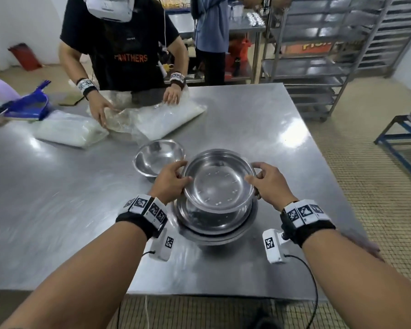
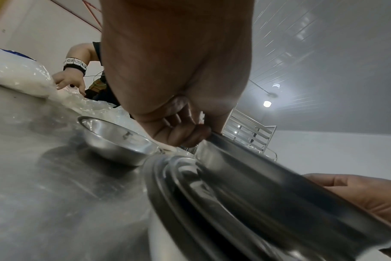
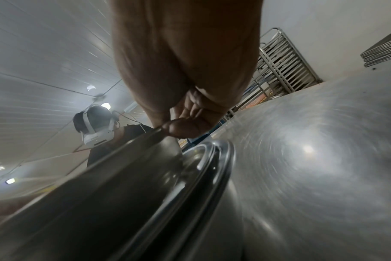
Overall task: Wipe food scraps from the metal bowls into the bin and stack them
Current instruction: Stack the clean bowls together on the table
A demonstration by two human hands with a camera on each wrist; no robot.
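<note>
Steel, round and shiny, the top metal bowl hangs tilted over 2 nested bowls; left hand and right hand pinch opposite rims, each grip closed, likely steadying it for stacking on the worktop.

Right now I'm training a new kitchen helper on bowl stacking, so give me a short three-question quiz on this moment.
1. True or false: both hands grip the top bowl by its rim.
2. Where is the single bowl relative to the stack? A) inside it B) apart, on the far left C) under it
3. Fill in: the held bowl's inside shows small white ____.

Key: 1 true: the left hand and right hand pinch opposite sides of the rim. 2 B. 3 specks, scattered over the bottom.
</note>
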